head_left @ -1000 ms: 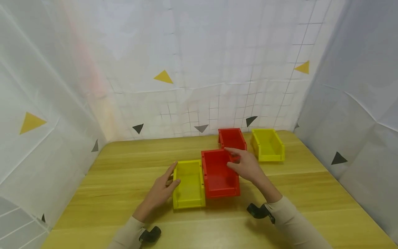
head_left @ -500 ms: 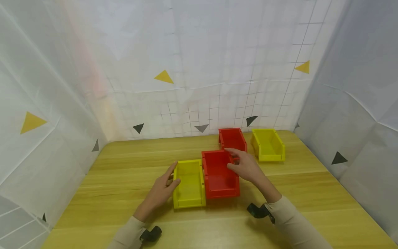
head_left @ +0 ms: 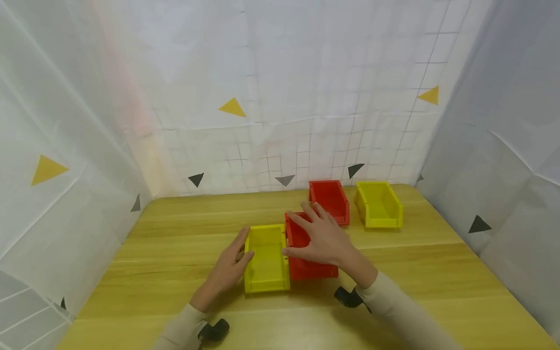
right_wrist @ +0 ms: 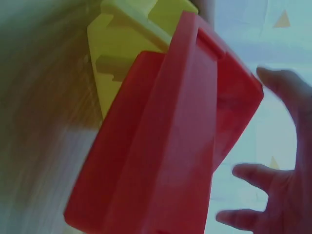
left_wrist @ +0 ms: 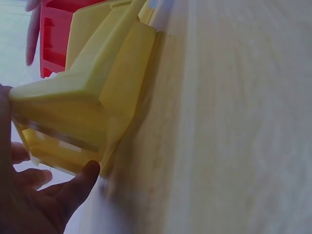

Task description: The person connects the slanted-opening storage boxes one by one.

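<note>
A yellow open-front storage bin (head_left: 268, 286) rests on the table, and my left hand (head_left: 225, 270) grips its left wall, thumb over the rim and fingers along the outside. Against its right side sits a red storage bin (head_left: 315, 270), leaning and overlapping the yellow bin in the right wrist view. My right hand (head_left: 325, 239) hovers over the red bin with fingers spread, hiding much of its inside. In the right wrist view those fingers stand apart from the red wall (right_wrist: 165, 136); whether the thumb touches the rim, I cannot tell.
Behind stands a second red bin (head_left: 328, 190), with another yellow bin (head_left: 383, 222) to its right. The wood-grain table (head_left: 175, 243) is bounded by white sheeting (head_left: 280, 87) at the back and both sides.
My right hand has let go of the red bin's right wall and moved left over the bin, fingers spreading. The left hand and the bins stay where they were.
</note>
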Available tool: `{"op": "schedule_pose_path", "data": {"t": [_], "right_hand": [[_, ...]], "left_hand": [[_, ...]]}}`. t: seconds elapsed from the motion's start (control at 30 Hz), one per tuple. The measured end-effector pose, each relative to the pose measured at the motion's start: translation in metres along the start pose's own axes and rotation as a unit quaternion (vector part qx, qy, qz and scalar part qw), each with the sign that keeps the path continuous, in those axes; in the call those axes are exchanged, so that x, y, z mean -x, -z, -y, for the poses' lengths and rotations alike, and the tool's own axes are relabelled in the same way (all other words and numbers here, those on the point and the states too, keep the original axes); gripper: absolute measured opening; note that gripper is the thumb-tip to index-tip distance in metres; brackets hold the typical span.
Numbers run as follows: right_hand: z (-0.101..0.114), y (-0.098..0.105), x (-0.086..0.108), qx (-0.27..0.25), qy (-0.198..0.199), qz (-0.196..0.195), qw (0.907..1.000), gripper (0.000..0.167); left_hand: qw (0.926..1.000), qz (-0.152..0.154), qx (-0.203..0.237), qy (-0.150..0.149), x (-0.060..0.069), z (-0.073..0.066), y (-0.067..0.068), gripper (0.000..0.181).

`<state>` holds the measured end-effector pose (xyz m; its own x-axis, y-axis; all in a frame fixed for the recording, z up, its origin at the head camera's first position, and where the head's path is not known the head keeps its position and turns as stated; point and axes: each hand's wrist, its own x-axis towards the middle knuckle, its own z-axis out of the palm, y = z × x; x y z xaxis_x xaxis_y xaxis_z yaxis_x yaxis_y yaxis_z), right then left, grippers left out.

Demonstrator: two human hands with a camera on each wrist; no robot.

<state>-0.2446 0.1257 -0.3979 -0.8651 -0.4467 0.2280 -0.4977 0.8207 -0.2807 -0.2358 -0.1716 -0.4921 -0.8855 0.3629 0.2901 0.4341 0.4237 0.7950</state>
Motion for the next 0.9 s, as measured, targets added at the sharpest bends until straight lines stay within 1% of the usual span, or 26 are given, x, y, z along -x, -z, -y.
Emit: {"op": "schedule_pose_path", "data": {"t": [0.17, 0.33, 0.5, 0.67, 0.9], "right_hand": [[0.001, -0.001, -0.005, 0.024, 0.011, 0.041, 0.9988, 0.100], [-0.001, -0.001, -0.008, 0.037, 0.008, 0.057, 0.9977, 0.104], [-0.001, -0.002, -0.011, 0.044, 0.011, 0.052, 0.9976, 0.103], [0.000, -0.001, -0.013, 0.041, 0.012, 0.049, 0.9979, 0.101], [-0.001, -0.004, -0.015, 0.052, 0.014, 0.046, 0.9975, 0.098]], "left_hand": [[1.0000, 0.002, 0.006, 0.004, 0.001, 0.000, -0.002, 0.068], [0.9999, 0.002, 0.009, 0.008, 0.001, -0.001, -0.001, 0.068], [0.9998, -0.002, 0.010, 0.014, 0.001, -0.002, 0.000, 0.067], [0.9998, -0.005, 0.007, 0.020, 0.002, -0.003, -0.001, 0.068], [0.9998, -0.007, 0.007, 0.019, 0.001, -0.004, -0.002, 0.068]]}}
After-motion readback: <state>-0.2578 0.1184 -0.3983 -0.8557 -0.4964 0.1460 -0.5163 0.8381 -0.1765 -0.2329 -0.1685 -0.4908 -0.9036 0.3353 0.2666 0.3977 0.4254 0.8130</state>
